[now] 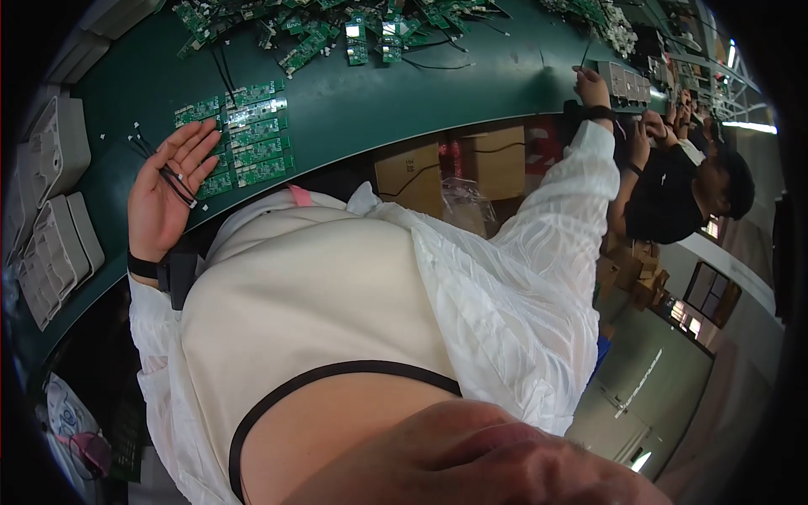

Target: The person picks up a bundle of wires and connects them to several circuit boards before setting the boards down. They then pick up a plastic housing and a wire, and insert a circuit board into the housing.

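Observation:
My left hand (172, 185) is palm up at the table edge, its fingers loosely curled round a few short black cables (176, 180) with small white connectors. Beside its fingertips, green circuit boards (257, 132) lie in two columns, one with a black cable trailing across it. Far to the right, my right hand (593, 88) is stretched over the table, thumb and finger pinched on a thin dark cable (586, 55). Its far end is too small to make out.
Loose circuit boards (320, 42) and cables are heaped along the far side. Pale plastic housings (63, 151) stand at the left edge. A grey tray (624, 84) is beside my right hand; a co-worker (673, 189) sits beyond. Cardboard boxes (408, 177) are under the green table (421, 93).

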`<state>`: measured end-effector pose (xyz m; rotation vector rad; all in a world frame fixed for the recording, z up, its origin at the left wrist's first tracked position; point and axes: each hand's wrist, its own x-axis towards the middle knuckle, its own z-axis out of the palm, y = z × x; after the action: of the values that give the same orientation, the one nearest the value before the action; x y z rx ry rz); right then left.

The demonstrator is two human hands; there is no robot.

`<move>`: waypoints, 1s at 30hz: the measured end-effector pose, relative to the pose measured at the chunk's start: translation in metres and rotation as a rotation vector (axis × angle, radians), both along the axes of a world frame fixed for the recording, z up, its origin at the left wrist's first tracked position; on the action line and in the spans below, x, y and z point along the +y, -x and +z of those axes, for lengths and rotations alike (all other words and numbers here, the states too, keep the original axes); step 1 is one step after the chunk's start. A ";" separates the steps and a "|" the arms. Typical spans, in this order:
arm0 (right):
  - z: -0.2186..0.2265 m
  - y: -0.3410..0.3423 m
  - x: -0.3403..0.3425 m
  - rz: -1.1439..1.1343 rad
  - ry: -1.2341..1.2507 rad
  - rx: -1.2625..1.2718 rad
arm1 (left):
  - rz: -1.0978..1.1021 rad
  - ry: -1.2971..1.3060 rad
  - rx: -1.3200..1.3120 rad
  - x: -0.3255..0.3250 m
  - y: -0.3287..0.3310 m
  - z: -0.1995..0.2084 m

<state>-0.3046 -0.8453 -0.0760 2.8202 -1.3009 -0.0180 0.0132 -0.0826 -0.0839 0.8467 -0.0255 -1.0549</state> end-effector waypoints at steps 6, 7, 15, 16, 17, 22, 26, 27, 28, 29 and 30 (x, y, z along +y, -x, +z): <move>0.021 -0.014 0.170 -0.064 -1.578 -1.167 | 0.001 0.022 0.009 0.010 -0.002 -0.004; 0.023 -0.016 0.195 -0.035 -1.636 -1.246 | -0.007 0.026 0.003 0.008 -0.003 -0.004; 0.037 -0.059 0.323 0.194 -1.854 -1.308 | 0.019 0.029 -0.031 0.007 0.001 -0.001; 0.036 -0.065 0.338 0.230 -1.757 -1.289 | -0.002 0.055 -0.067 0.005 0.000 0.000; 0.034 -0.075 0.353 0.268 -1.665 -1.270 | -0.023 0.078 -0.104 0.004 0.000 0.001; 0.037 -0.125 0.421 0.497 -1.814 -1.051 | 0.021 0.073 -0.183 0.010 0.010 0.013; 0.028 -0.159 0.473 0.498 -1.878 -0.894 | 0.103 0.134 -0.043 0.018 0.013 0.015; 0.029 -0.164 0.483 0.505 -1.826 -0.857 | 0.102 0.136 -0.025 0.019 0.012 0.014; 0.029 -0.169 0.493 0.512 -1.775 -0.820 | 0.101 0.138 -0.006 0.020 0.012 0.013; 0.029 -0.174 0.502 0.517 -1.724 -0.784 | 0.103 0.138 -0.002 0.020 0.012 0.013; 0.029 -0.179 0.510 0.514 -1.722 -0.778 | 0.098 0.147 0.003 0.019 0.012 0.014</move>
<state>-0.1255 -0.3348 -0.0474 4.9520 -0.3022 -0.0446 0.0010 -0.0639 -0.0701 0.7058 -0.0577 -0.9505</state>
